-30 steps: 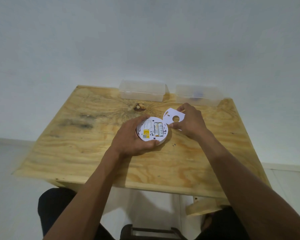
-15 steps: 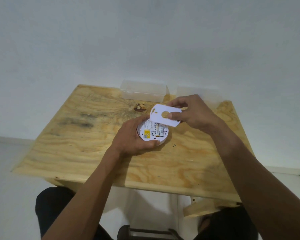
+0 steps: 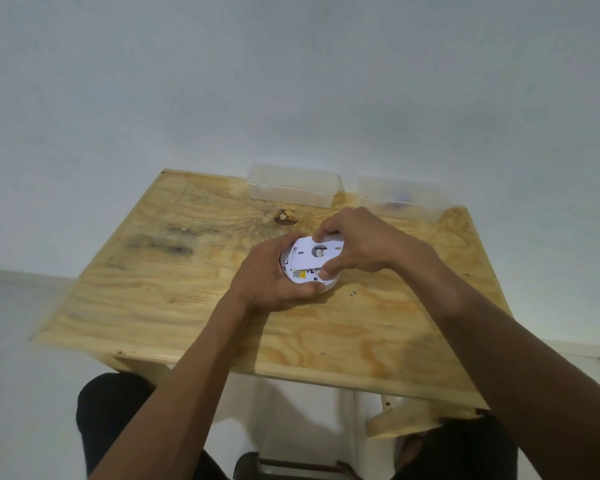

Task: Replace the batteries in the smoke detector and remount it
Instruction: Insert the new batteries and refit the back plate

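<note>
A round white smoke detector (image 3: 303, 278) lies back-side up near the middle of the plywood table (image 3: 194, 271). A yellow label shows on its near part. My left hand (image 3: 267, 275) wraps around its left side and grips it. My right hand (image 3: 357, 244) holds a flat white mounting plate (image 3: 307, 255) with a round hole in it, laid tilted over the detector's back. The plate covers most of the battery bay, so the batteries are hidden.
Two clear plastic boxes stand at the table's far edge: one (image 3: 291, 188) at the middle, another (image 3: 402, 199) to its right with something dark inside. A white wall rises behind. My knees and a stool show below the near edge.
My right hand has carried the mounting plate from beside the detector to on top of it, covering the batteries. My left hand has kept its grip on the detector.
</note>
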{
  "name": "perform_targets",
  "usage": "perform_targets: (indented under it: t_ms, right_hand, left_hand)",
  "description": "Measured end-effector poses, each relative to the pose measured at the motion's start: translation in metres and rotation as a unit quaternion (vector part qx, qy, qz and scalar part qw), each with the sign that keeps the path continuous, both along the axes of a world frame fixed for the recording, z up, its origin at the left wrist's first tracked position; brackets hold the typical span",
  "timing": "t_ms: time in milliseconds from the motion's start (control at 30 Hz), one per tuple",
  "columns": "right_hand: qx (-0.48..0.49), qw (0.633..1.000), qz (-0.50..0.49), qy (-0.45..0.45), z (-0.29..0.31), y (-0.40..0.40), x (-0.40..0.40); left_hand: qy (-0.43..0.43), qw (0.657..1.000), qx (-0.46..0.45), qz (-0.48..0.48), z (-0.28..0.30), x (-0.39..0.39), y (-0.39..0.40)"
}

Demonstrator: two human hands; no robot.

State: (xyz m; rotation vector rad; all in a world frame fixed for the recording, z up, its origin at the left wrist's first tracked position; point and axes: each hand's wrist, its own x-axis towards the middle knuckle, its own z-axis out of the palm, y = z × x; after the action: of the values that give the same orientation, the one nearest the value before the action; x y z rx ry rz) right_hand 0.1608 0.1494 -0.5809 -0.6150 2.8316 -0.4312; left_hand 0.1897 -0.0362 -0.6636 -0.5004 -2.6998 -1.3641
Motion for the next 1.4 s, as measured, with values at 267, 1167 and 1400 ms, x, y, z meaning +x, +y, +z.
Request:
perform_targets:
  t_ms: [267, 1167, 1400]
  right_hand:
    - [0.018, 0.999, 0.027, 0.02, -0.003, 0.005, 0.005]
    - [-0.113, 0.992, -0.019, -0.05, -0.02, 0.005, -0.002]
    - [-0.11, 0.992, -0.025, -0.05, -0.019, 0.004, -0.001]
  left_hand:
    - [-0.018, 1.0, 0.004, 0.007, -0.001, -0.002, -0.003]
    - [-0.026, 1.0, 0.001, 0.014, -0.004, -0.005, -0.002]
    - [-0.02, 1.0, -0.007, 0.013, -0.005, -0.005, -0.003]
